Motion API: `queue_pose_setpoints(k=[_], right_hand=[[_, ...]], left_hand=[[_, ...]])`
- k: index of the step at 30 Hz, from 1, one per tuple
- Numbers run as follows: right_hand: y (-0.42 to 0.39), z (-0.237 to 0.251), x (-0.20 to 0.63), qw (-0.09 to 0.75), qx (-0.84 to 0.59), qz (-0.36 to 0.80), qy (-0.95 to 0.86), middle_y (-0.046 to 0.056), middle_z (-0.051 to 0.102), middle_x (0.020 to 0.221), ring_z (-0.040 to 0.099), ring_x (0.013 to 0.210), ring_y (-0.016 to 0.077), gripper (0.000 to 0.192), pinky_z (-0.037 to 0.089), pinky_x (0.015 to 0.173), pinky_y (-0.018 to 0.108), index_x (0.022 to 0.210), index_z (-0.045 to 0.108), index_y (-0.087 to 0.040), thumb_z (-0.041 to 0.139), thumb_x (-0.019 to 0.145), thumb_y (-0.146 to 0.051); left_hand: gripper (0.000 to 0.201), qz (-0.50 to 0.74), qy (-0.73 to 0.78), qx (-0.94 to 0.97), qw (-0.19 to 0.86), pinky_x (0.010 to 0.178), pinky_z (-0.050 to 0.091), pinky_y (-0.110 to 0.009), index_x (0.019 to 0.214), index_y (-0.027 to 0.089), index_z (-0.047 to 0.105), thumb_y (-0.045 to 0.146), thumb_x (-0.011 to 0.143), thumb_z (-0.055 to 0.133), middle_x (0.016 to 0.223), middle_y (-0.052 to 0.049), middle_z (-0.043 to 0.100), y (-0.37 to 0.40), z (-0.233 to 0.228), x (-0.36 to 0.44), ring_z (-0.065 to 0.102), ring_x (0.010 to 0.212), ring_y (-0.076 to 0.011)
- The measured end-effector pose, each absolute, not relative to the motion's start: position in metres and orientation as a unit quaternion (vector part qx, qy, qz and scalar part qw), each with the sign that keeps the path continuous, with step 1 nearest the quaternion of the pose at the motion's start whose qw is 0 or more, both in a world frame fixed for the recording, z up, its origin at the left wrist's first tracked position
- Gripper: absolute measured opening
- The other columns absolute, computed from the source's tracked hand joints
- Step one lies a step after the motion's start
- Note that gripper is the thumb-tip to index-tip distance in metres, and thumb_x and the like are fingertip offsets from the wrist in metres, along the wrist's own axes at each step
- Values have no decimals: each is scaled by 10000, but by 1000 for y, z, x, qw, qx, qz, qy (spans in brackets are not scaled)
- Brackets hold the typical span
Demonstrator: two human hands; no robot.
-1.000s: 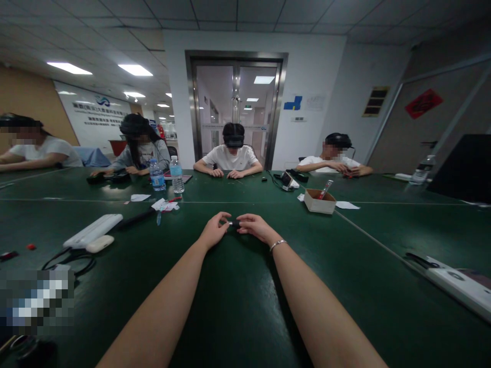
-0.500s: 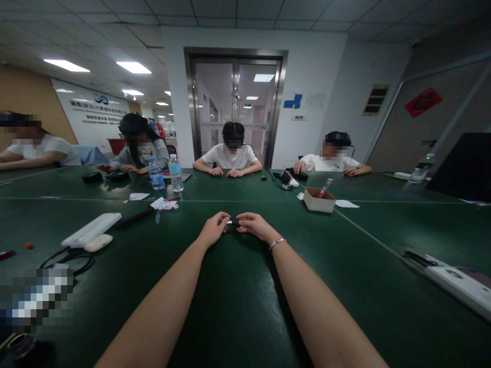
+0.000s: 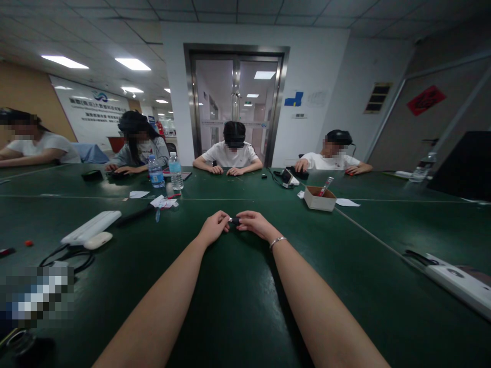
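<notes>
1. Left hand (image 3: 214, 228) and right hand (image 3: 256, 225) meet over table (image 3: 238, 306), mid scene.
2. Both pinch small dark part (image 3: 233, 221) with silvery end between fingertips; part sits just above table.
3. Bracelet (image 3: 276, 242) on right wrist.
4. Box (image 3: 319, 200) far right; bottles (image 3: 175, 174) far left; white strip (image 3: 91, 228) left.

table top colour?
Dark green table, clearest in the head view, under both hands.
</notes>
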State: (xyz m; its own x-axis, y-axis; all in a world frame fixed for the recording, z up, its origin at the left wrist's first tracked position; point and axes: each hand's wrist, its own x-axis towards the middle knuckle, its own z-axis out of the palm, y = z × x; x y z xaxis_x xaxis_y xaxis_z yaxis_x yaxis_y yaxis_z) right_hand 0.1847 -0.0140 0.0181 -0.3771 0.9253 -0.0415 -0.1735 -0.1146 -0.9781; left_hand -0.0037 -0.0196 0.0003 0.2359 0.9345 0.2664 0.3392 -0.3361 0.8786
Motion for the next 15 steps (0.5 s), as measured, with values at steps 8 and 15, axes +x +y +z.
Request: queue_pose_setpoints(k=[8, 15], right_hand=[[-15, 19, 184, 421, -361, 650, -520, 56, 631, 803, 664, 618, 125, 203, 574, 619, 201, 909, 588, -96, 602, 739, 14], [-16, 20, 184, 413, -350, 655, -526, 51, 622, 842, 667, 644, 130, 228, 577, 622, 198, 916, 590, -103, 597, 726, 23]], left_hand=[[369, 408, 495, 701, 313, 602, 432, -256, 816, 165, 551, 516, 791, 437, 675, -11, 609, -23, 4, -4, 573, 606, -134], [494, 369, 532, 720, 249, 587, 390, -259, 734, 175, 569, 596, 807, 321, 627, -3, 583, -25, 6, -5, 536, 575, -140]])
